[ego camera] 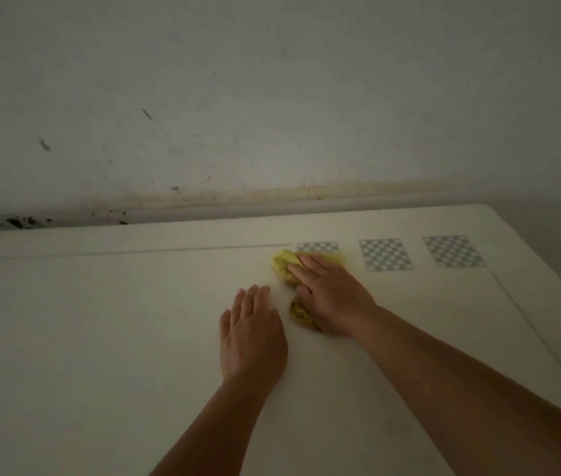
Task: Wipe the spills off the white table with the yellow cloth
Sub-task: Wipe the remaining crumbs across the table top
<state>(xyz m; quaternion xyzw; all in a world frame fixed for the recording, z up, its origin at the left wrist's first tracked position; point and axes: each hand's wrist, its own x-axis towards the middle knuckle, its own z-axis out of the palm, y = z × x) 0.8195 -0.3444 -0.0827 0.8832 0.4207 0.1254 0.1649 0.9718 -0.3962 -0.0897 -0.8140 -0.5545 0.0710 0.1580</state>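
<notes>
The white table (100, 321) fills the lower half of the view in dim light. A crumpled yellow cloth (282, 264) lies on it near the far edge, right of the middle. My right hand (330, 293) presses flat on top of the cloth, fingers pointing up and left, and covers most of it; bits of cloth show beyond the fingertips and under the wrist. My left hand (251, 334) rests palm down on the bare table just left of the cloth, fingers together, holding nothing. No spill is clearly visible on the surface.
Three grey checkerboard markers (385, 254) sit in a row on the table at the back right; the cloth overlaps the leftmost. A stained, marked wall (272, 97) rises right behind the table. The table's right edge (543, 341) runs diagonally.
</notes>
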